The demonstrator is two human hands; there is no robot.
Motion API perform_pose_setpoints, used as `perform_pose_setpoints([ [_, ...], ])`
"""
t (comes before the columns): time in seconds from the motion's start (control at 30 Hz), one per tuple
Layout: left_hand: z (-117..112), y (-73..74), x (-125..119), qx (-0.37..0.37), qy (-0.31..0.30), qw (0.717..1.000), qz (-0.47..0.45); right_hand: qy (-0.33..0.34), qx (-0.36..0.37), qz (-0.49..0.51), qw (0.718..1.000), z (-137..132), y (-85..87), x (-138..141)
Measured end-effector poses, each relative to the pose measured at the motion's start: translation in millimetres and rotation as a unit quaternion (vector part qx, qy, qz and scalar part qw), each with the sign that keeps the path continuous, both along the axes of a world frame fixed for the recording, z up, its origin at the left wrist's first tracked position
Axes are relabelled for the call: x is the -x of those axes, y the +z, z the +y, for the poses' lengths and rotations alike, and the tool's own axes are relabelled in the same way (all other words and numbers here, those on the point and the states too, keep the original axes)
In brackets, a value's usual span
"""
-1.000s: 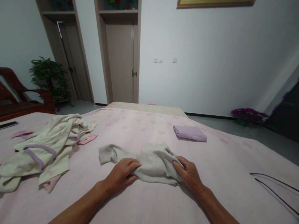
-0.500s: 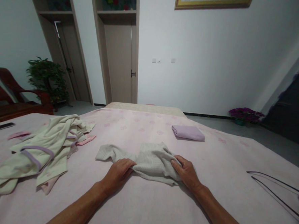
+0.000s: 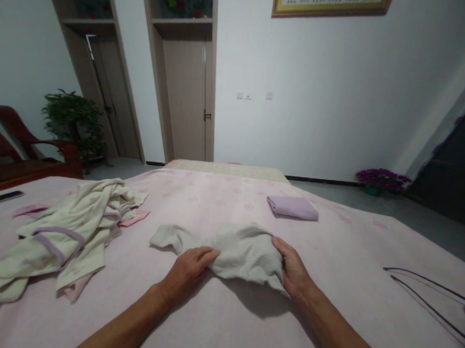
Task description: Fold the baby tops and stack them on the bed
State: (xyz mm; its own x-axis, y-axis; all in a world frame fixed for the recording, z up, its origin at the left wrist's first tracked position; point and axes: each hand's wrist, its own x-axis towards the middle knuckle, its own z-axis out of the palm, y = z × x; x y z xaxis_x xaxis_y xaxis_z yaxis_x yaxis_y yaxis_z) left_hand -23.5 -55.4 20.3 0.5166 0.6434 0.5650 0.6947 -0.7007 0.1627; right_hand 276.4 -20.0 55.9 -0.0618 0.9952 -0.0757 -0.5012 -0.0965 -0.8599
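A light grey ribbed garment (image 3: 243,253) lies bunched in front of me, one narrow sleeve-like part (image 3: 169,236) stretching to the left. My left hand (image 3: 195,266) is closed on its near edge around the middle, thumb and fingers pinching the fabric. On the right side, my right hand (image 3: 293,267) grips the garment's end and holds that part slightly raised, with a shadow beneath it. Some of the right fingers are hidden behind or inside the fabric.
On the pink floral cover (image 3: 215,325) lie a heap of cream clothes with lilac trim (image 3: 63,237) at left, a folded lilac cloth (image 3: 292,207) beyond my right hand, glasses (image 3: 430,291) at right and a phone (image 3: 0,198) at far left.
My right hand has shifted its grip on the garment's right end and lifted it, so the fabric is less creased and hangs off the cover. The left hand has moved slightly right.
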Motion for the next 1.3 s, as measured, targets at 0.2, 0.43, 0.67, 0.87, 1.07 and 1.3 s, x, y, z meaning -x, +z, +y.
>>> perform_pose_setpoints([
  [0.2, 2.1, -0.1, 9.2, 0.083, 0.009, 0.991, -0.104, 0.141, -0.063, -0.063, 0.986, -10.9, 14.7, -4.4],
  [0.43, 1.4, 5.9, 9.7, 0.136, 0.070, 0.963, -0.223, 0.260, -0.191, -0.172, 0.931, -10.4, 9.8, -11.6],
  [0.67, 4.4, 6.1, 10.4, 0.127, 0.145, 0.937, -0.292, 0.265, -0.252, -0.406, 0.837, -12.9, -7.4, -14.1],
  [0.87, 8.7, 8.2, 18.1, 0.117, 0.208, 0.914, -0.329, 0.230, -0.342, -0.537, 0.737, -21.4, -3.8, -12.8],
  [1.07, 9.1, 10.4, 28.9, 0.115, 0.234, 0.899, -0.351, 0.095, -0.425, -0.567, 0.699, -8.1, -21.6, -19.9],
  [1.3, 9.9, 7.5, 36.3, 0.087, 0.226, 0.917, -0.318, -0.015, -0.377, -0.604, 0.702, 8.9, -28.7, -34.2],
])
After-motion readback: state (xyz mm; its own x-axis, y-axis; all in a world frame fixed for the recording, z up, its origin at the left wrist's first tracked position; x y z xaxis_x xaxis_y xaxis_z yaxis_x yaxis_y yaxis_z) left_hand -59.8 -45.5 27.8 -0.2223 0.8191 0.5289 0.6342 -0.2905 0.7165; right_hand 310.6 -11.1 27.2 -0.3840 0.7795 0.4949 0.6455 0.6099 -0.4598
